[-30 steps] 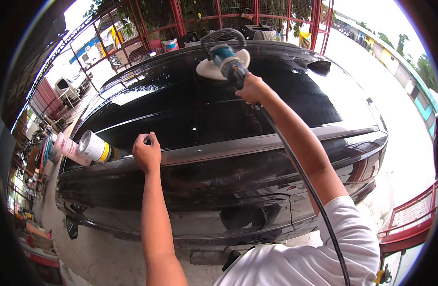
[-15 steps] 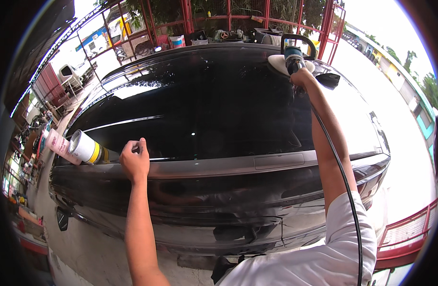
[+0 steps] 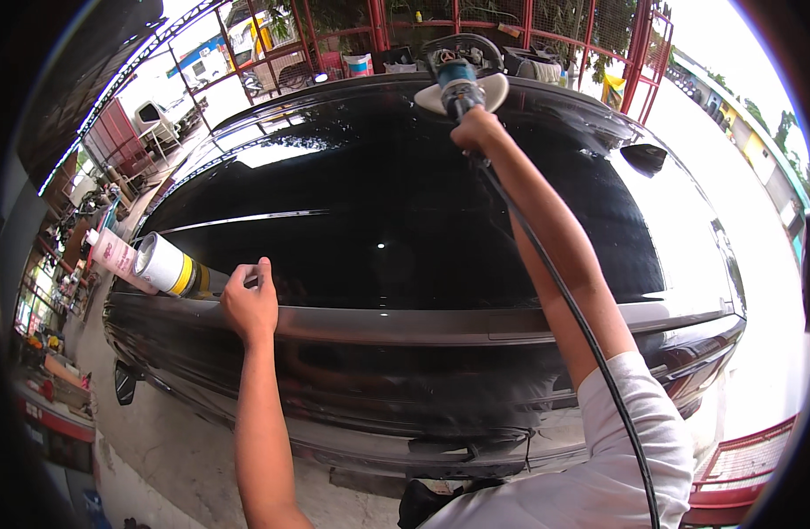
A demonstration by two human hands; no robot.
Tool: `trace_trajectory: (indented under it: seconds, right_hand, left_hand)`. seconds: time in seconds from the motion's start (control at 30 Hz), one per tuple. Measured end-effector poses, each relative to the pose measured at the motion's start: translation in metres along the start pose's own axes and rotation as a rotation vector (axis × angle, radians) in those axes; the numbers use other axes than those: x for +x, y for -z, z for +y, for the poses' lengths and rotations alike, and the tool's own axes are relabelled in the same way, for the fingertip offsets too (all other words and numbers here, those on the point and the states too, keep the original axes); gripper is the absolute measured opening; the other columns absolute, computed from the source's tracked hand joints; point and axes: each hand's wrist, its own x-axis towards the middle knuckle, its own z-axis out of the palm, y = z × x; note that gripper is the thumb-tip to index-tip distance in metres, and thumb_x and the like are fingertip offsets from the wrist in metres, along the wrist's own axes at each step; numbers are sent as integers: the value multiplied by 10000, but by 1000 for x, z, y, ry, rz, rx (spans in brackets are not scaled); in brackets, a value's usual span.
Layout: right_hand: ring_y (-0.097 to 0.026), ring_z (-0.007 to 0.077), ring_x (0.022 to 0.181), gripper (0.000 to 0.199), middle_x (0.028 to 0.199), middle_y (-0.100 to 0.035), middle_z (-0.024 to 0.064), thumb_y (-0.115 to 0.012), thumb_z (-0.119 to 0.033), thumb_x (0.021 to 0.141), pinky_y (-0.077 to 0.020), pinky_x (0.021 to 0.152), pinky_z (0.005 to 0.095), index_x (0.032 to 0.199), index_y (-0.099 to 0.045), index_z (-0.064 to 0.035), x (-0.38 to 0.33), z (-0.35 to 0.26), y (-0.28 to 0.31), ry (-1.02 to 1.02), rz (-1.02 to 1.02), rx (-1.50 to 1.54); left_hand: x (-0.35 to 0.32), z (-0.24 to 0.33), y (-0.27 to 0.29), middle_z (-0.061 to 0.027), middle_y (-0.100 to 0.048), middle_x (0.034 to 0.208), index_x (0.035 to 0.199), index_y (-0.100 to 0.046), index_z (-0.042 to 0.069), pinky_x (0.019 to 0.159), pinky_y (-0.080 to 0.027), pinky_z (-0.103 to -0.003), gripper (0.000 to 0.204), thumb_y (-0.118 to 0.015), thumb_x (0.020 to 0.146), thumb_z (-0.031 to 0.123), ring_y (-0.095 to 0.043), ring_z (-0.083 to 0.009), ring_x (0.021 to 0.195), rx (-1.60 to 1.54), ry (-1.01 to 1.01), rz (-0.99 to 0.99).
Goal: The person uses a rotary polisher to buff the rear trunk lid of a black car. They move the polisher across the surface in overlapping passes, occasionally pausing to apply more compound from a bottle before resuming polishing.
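Note:
At the far side of a glossy black car roof point(image 3: 361, 203), my right hand point(image 3: 477, 130) is wrapped round the body of a blue and black power polisher point(image 3: 458, 78). A loop handle stands at its head, and a broad off-white pad point(image 3: 493, 91) shows at the sides, tilted against the roof's far edge. My left hand point(image 3: 251, 304) is over the near grey roof trim, fingers curled and thumb raised; whatever the curled fingers may hold is hidden. Left of it a white can with a yellow band point(image 3: 167, 264) and a pinkish bottle point(image 3: 121, 259) lie tilted on the roof edge.
A black power cord point(image 3: 590, 331) runs from the polisher along my right arm. Red mesh fencing point(image 3: 378, 26) and several containers stand behind the car. Cluttered shelves point(image 3: 56, 256) line the left side. A red metal frame point(image 3: 744, 467) stands at lower right.
My right hand has carried the polisher leftward and slightly farther along the roof, and its pad is tilted differently. My left hand keeps its pose. The whole view has shifted a little.

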Motion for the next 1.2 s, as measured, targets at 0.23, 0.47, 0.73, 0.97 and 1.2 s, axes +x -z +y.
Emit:
trace_trajectory:
  seconds: [0.23,0.47,0.73,0.97,1.2]
  right_hand:
    - [-630,364,1351,874,1443,-626,272,-756,-205,819,-532,1105,407,1556,-378,75,-4,-138,-78,83,-116,189]
    - [-729,325,1185,622,1302,-712,246,-783,-186,809,-604,977,399,1365,-618,41,12,-281,-149,270,-325,281]
    - [-774,321,1025,438,1145,-768,194,-765,-196,835,-631,871,415,1237,-720,-27,15,-311,-162,343,-144,307]
    - [-668,377,1290,626,1391,-678,206,-743,-162,866,-578,1043,460,1450,-562,-28,23,-335,-169,276,-60,129]
    - [-624,378,1350,511,1438,-645,232,-433,-334,1105,-535,1103,454,1482,-559,-12,81,-291,-165,15,175,235]
  left_hand:
    - [0,-5,-4,-153,-772,882,896,-734,5,795,-566,-440,303,-753,963,301,-754,-365,866,-47,-42,15]
    - [-2,-24,13,-182,-747,870,911,-737,-14,723,-574,-427,259,-747,964,239,-737,-371,827,-70,-112,55]
    - [2,-14,9,-114,-762,926,925,-740,9,655,-603,-368,157,-739,961,161,-744,-288,841,-267,-241,-16]
    - [1,-24,13,-77,-754,849,871,-732,51,610,-564,-354,189,-757,955,219,-741,-252,795,-271,-393,-28]
    - [5,-17,4,-54,-732,773,810,-706,88,588,-553,-353,231,-765,945,265,-736,-239,733,-304,-402,-67]
